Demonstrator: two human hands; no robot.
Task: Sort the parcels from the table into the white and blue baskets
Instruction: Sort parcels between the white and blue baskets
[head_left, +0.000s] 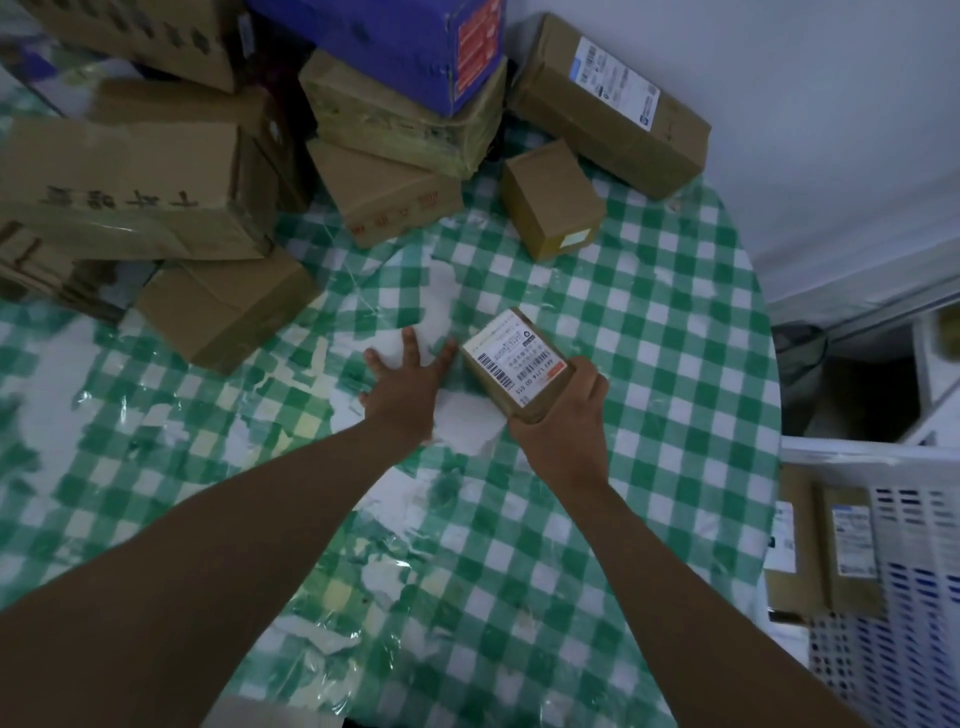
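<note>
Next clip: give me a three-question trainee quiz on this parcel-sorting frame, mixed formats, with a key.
1. True or false: the right hand grips the small labelled parcel.
2. The left hand is: A) gripping a box, B) spread open over the table, C) inside a basket.
3. Fill in: the white basket at the right already holds ____.

Key: 1 true; 2 B; 3 parcels.

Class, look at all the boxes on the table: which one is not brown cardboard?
The blue box on top of the pile at the table's far edge; every other box there is plain brown cardboard.
</note>
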